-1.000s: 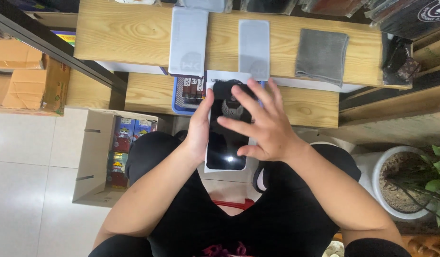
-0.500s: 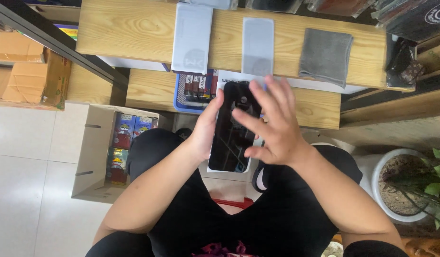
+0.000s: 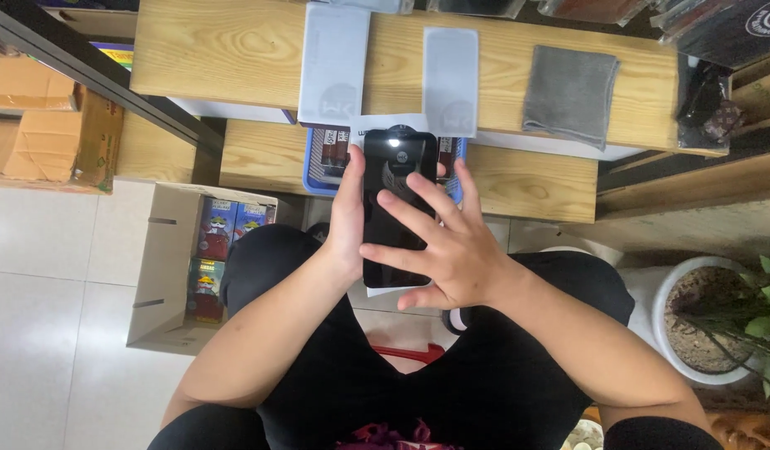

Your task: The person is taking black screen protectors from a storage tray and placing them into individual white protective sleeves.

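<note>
The phone (image 3: 397, 208) now stands straighter than a second ago, its top end nearer the table (image 3: 235, 50) edge and just under the two pale sheets. The right hand (image 3: 447, 246) has slid lower on the screen, fingers spread across its middle and lower part, so the top of the glass shows bare. The left hand (image 3: 347, 212) sits along the left edge, thumb higher.

L hand (image 3: 348, 218) upright, palm inward, fingers curled round to far side, thumb along near edge. R hand (image 3: 452, 242) flat, fingers (image 3: 406, 212) spread, tips pressing beside L thumb. Both forearms bare, elbows out.
</note>
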